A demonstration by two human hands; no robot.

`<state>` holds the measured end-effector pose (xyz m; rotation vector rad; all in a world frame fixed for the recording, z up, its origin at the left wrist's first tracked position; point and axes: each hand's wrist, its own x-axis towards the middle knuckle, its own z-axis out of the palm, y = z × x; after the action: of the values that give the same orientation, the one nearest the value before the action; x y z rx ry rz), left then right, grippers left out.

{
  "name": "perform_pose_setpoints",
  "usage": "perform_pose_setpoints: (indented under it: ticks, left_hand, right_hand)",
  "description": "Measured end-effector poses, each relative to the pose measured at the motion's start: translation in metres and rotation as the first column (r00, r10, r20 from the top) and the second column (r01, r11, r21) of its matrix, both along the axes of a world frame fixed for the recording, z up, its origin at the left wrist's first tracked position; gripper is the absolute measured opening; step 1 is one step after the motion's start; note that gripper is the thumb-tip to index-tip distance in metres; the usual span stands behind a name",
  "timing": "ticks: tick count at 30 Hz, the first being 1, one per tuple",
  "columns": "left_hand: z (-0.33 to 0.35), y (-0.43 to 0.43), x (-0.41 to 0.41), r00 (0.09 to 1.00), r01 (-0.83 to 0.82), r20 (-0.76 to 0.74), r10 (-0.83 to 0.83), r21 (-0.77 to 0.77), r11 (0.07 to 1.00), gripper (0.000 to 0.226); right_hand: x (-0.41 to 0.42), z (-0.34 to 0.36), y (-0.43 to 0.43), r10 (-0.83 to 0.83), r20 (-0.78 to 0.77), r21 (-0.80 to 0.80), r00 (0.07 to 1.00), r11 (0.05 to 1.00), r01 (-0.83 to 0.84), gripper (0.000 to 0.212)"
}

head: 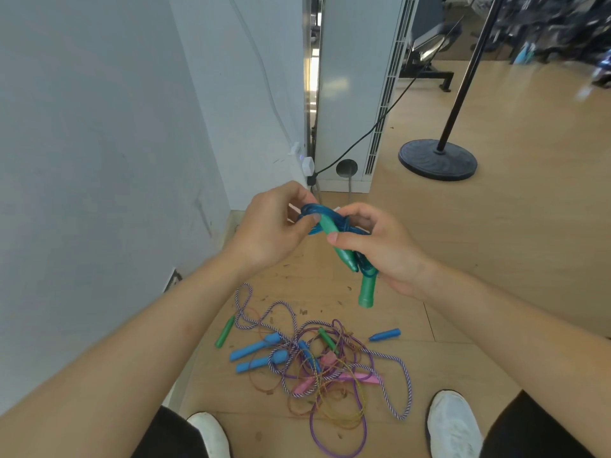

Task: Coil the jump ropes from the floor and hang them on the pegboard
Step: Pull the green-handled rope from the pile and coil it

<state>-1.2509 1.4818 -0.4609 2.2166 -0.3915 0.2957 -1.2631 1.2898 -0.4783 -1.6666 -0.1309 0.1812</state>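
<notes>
- Where the two hands meet, the blue jump rope [311, 209] is held off the floor as a small bundle, its cord looped up between them.
- Its two green handles [367, 292] lie side by side and point down, one poking out below the right palm.
- The left hand [274, 226] has fingers curled, pinching the upper end of the cord loops from the left.
- The right hand [385, 251] wraps the bundle from the right, with its thumb laid across the nearer handle.
- Directly below the hands, the tangled pile [325, 368] of remaining ropes lies on the wooden floor [496, 276].
- Loose handles counted in the pile: two green [225, 332], four blue [256, 347] with one partly under cords, and at least two pink [305, 386].
- Cords seen there: a purple-and-white braided one [405, 385], a plain purple one and thin orange ones; how many ropes they make up cannot be told.
- Two white shoes [453, 424] stand at either side of the pile's near edge.
- The pale wall [99, 127] runs along the left; a white cabinet-like unit [350, 94] stands beyond the hands, with a black cable [373, 127] running down to a plug at the wall.
- One round black stand base [438, 159] sits well apart on the right.
</notes>
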Motion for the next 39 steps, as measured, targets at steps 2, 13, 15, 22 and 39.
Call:
perform_pose_setpoints:
  ticks: [2, 13, 15, 22, 39]
  left_hand:
    - [0.000, -0.004, -0.003, 1.000, -0.024, -0.010, 0.024, -0.061, 0.998, 0.016]
    - [0.002, -0.006, -0.002, 0.844, -0.118, -0.496, -0.203, -0.542, 0.832, 0.016]
    - [0.001, -0.001, -0.001, 0.799, -0.069, -0.537, -0.271, -0.530, 0.845, 0.028]
    - [0.003, -0.004, -0.001, 0.804, -0.068, -0.525, -0.279, -0.548, 0.833, 0.015]
    - [0.011, 0.010, 0.013, 0.786, -0.491, -0.616, 0.049, -0.575, 0.655, 0.018]
  right_hand:
    - [0.000, 0.001, 0.002, -0.059, 0.016, 0.043, 0.998, 0.997, 0.059, 0.026]
    - [0.001, 0.004, -0.006, 0.016, 0.164, 0.006, 0.986, 1.000, -0.017, 0.022]
    - [0.001, 0.006, -0.009, 0.062, 0.157, 0.008, 0.986, 0.998, -0.064, 0.018]
    - [0.005, 0.015, -0.018, 0.148, 0.102, -0.040, 0.984, 0.989, -0.144, 0.014]
    - [0.014, 0.024, -0.028, 0.110, -0.353, 0.513, 0.929, 0.853, 0.094, 0.028]
